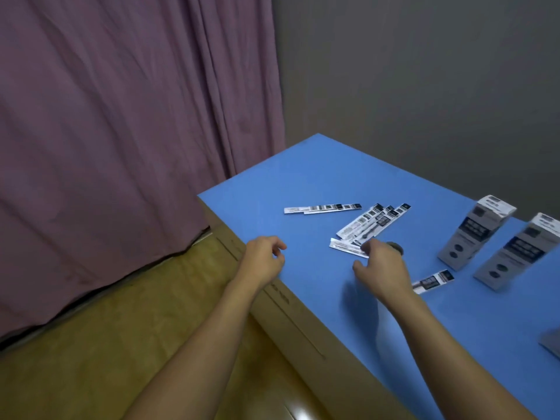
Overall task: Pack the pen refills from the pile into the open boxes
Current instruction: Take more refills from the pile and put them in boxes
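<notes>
Head view: right-hand fingers (368, 247) touch a refill packet (345, 247).

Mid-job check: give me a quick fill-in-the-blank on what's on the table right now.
1. The table top is coloured ____.
2. At the right stand ____ grey boxes, the near box and the far box.
3. The right hand reaches over the refill pile, while the left hand holds ____.

Missing words: blue; two; nothing
</notes>
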Demonstrator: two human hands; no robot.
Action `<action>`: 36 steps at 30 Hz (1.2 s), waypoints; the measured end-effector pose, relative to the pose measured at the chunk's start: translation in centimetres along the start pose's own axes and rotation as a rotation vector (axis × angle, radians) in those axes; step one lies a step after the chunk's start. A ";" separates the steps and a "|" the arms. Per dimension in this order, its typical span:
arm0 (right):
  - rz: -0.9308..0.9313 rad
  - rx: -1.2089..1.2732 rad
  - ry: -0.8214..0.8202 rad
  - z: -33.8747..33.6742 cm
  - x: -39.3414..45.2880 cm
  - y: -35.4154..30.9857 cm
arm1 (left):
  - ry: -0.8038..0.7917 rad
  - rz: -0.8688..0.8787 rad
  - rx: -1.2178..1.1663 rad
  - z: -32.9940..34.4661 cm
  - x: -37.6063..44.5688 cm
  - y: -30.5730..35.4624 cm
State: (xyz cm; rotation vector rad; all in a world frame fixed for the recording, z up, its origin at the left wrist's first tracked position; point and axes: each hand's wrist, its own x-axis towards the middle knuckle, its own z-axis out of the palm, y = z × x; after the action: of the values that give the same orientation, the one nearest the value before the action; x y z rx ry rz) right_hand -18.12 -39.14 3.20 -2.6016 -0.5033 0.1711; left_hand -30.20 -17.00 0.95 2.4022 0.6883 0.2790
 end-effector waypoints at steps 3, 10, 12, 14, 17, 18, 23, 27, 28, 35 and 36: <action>0.001 -0.028 0.017 0.7 1.5 -2.0 | -0.020 0.008 0.012 -1.2 2.4 -1.3; 0.033 -0.065 0.045 1.2 5.0 -3.7 | -0.068 0.029 0.058 -1.5 8.0 -0.9; 0.058 -0.091 0.045 1.2 5.9 -3.7 | -0.089 0.043 0.098 -0.9 9.6 -0.4; 0.070 -0.085 0.053 1.2 7.1 -3.4 | -0.094 0.060 0.137 0.1 11.3 0.2; 0.080 -0.043 0.077 1.2 8.8 -2.9 | -0.072 0.042 0.166 1.4 14.3 1.5; 0.091 -0.033 0.085 1.2 9.5 -2.7 | -0.071 0.034 0.170 1.9 15.5 2.0; 0.150 0.004 0.108 1.3 13.1 -1.6 | -0.185 0.074 0.200 5.2 20.5 4.6; 0.206 0.029 0.109 1.2 15.5 -0.7 | -0.310 0.109 0.306 7.6 22.5 5.6; 0.215 0.029 0.110 1.2 15.9 -0.5 | -0.331 0.109 0.334 7.9 22.8 5.7; 0.258 0.076 0.101 2.7 17.6 0.0 | -0.431 0.055 0.326 8.1 24.5 5.5; 0.261 0.079 0.101 3.0 17.7 0.0 | -0.457 0.043 0.306 7.9 24.7 5.3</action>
State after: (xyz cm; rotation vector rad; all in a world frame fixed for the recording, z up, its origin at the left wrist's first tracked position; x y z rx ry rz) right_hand -2.41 -31.09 0.07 -2.5738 -0.1170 0.1410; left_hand -4.42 -11.29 -1.23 2.6334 0.4926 -0.3779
